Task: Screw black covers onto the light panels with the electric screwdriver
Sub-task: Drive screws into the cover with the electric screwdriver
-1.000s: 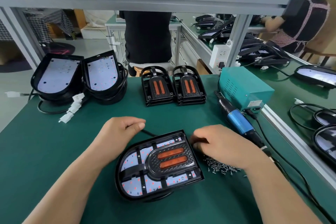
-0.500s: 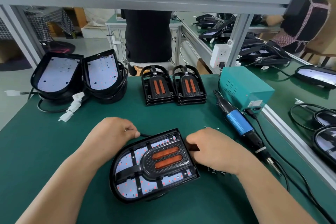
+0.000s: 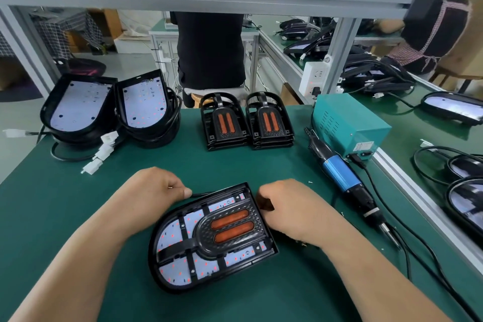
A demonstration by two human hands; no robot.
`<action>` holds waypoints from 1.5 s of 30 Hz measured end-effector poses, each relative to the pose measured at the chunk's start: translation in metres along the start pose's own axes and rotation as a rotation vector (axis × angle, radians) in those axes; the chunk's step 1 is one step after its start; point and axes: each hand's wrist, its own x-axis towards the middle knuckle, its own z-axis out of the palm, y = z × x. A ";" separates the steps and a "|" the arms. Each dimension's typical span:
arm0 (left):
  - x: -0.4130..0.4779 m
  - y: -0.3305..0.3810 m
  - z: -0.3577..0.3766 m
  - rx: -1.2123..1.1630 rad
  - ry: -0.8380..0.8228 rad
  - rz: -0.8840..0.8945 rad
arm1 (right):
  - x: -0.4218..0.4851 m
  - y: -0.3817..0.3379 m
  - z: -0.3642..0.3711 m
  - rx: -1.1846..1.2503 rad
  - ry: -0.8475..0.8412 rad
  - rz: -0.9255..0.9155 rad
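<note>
Green desk (image 3: 52, 191) carries the light panel (image 3: 170, 235) at centre, its black housing holding a white LED board with the black cover (image 3: 227, 230) seated on top. The left hand (image 3: 154, 191) curls at the panel's far rim, thumb touching it. The right hand (image 3: 290, 206) curls against its straight edge. Whether either hand's fingers hold anything, I cannot tell. The electric screwdriver (image 3: 337, 172) lies apart on the right.

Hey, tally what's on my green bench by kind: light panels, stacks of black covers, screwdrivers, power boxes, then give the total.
Light panels, face showing: 3
Stacks of black covers: 2
Electric screwdriver: 1
Teal power box: 1
Total: 7
</note>
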 end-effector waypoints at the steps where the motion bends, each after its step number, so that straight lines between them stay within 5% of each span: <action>1: -0.002 0.000 -0.003 0.000 -0.043 -0.001 | 0.003 0.000 0.001 -0.018 0.017 0.002; 7: -0.019 0.010 -0.019 -0.156 -0.304 0.053 | 0.016 0.003 0.004 -0.113 0.149 0.029; 22: -0.023 0.022 -0.009 -0.478 -0.393 -0.036 | 0.022 0.003 0.002 -0.114 0.156 0.061; 32: -0.016 0.030 0.012 -0.179 -0.200 0.108 | 0.022 0.008 0.000 0.697 0.170 0.176; 45: -0.004 0.024 0.034 -0.227 0.109 0.001 | 0.021 0.006 0.001 1.183 0.176 0.214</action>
